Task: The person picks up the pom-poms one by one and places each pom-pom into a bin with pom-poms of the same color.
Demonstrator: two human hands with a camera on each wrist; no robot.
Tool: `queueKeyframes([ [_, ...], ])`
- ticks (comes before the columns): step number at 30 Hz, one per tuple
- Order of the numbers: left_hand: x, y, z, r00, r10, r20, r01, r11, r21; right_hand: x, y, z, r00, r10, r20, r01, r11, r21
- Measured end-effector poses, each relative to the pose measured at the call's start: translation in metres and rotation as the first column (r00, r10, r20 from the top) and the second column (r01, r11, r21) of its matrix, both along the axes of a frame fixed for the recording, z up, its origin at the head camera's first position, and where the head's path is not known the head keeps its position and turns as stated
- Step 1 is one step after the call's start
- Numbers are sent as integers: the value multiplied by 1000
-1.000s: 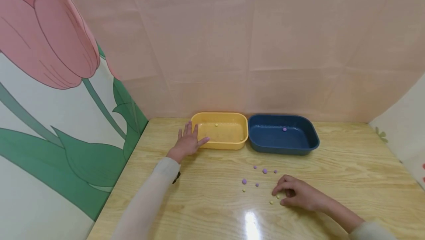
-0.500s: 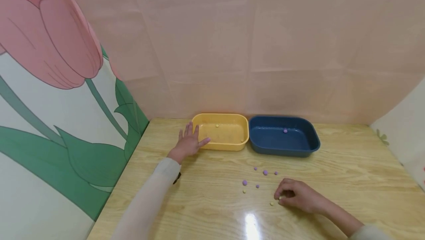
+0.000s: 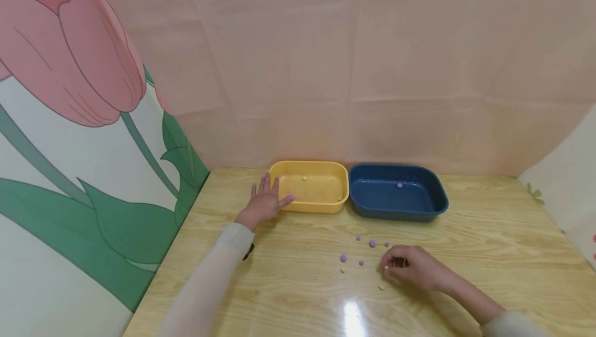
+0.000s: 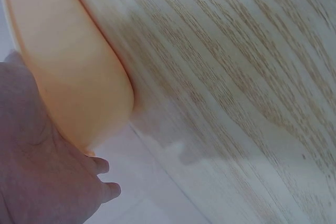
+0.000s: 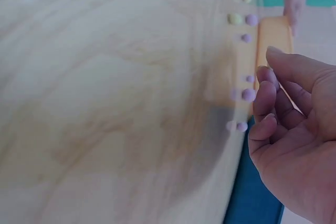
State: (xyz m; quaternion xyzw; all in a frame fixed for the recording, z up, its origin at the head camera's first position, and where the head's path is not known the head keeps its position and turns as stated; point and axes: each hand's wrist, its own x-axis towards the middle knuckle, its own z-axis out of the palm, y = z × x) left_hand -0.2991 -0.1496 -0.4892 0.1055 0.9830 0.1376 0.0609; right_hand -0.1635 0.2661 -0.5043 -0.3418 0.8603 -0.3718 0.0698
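Observation:
My left hand [image 3: 263, 203] touches the left side of a yellow tray [image 3: 316, 207] with its fingers spread. In the left wrist view that hand [image 4: 42, 150] lies against the tray's wall [image 4: 79, 61]. Just above the wooden table, my right hand [image 3: 414, 267] pinches a small yellow ball [image 3: 386, 268] between thumb and fingertips. The right wrist view shows thumb and fingers [image 5: 265, 95] curled together, and the ball is not discernible there. A loose yellow ball [image 3: 381, 288] lies below this hand, another yellow ball [image 3: 343, 270] farther left. Several purple balls [image 3: 372, 244] lie beyond.
A dark blue tray [image 3: 398, 214] stands against the yellow one's right side, with a purple ball [image 3: 399, 185] in it. Two yellow balls [image 3: 304, 178] sit in the yellow tray. A pink cloth backdrop [image 3: 349, 68] rises behind the table [image 3: 288, 275].
My right hand has closed its fingertips on a yellow ball and lifted it slightly, shifting up and left. The left hand has stayed at the yellow tray.

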Motion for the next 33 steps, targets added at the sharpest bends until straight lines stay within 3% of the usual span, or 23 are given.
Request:
queueKeyframes([
  [4,0,0,0,1000,-1,5,1,1000,-1,-5,-5,6,999,-11,-32,10,1000,-8],
  [15,2,2,3,1000,5,25,-6,1000,23,-23,-26,22,999,-45,-14,45,999,4],
  [21,2,2,1,999,5,33,-5,1000,24,-40,-37,28,998,-61,-22,61,998,4],
  [33,1,1,0,1000,5,7,-6,1000,18,-75,-67,46,986,-160,52,159,987,27],
])
